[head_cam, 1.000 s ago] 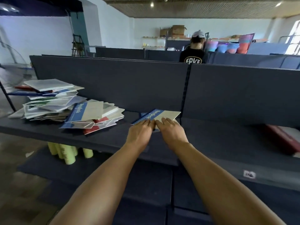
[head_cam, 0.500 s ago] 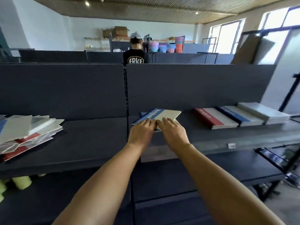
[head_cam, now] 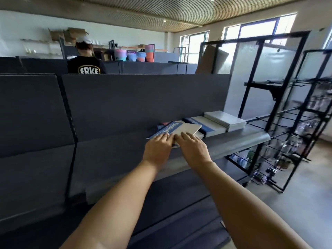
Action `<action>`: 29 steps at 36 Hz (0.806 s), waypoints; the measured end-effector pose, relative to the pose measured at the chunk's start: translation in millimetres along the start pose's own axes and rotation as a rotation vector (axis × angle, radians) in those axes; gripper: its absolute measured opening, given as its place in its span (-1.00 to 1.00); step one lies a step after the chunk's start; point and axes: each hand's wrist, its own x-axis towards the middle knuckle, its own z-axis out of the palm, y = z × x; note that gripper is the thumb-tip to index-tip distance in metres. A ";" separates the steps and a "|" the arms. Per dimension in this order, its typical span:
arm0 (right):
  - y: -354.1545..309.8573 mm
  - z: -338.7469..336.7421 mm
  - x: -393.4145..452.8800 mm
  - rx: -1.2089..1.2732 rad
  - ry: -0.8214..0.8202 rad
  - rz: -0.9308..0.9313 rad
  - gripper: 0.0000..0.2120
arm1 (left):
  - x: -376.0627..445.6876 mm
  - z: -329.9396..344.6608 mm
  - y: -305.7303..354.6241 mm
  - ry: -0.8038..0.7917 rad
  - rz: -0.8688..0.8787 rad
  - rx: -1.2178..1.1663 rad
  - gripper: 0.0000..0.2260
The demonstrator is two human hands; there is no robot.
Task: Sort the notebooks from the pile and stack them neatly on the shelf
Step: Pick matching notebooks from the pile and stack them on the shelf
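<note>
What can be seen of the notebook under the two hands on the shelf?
The notebook is thin, with a blue band bearing white script along one edge and a pale cover with rounded corners. It lies flat, turned at an angle, over the grey shelf, its far corner overlapping the neighbouring stacks. The left hand and right hand rest on its near edge, fingers fairly straight.
</note>
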 end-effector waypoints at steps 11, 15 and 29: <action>136.8 3.4 -22.1 0.088 0.110 -0.031 -0.64 | 71.2 52.0 114.5 0.003 -0.013 -0.011 -0.55; 172.6 12.3 -22.6 0.145 0.066 -0.079 -0.67 | 84.8 67.8 138.9 -0.020 -0.048 0.029 -0.50; 231.6 50.4 19.0 0.103 0.008 -0.155 -0.58 | 133.9 109.3 149.3 -0.014 -0.092 0.106 -0.56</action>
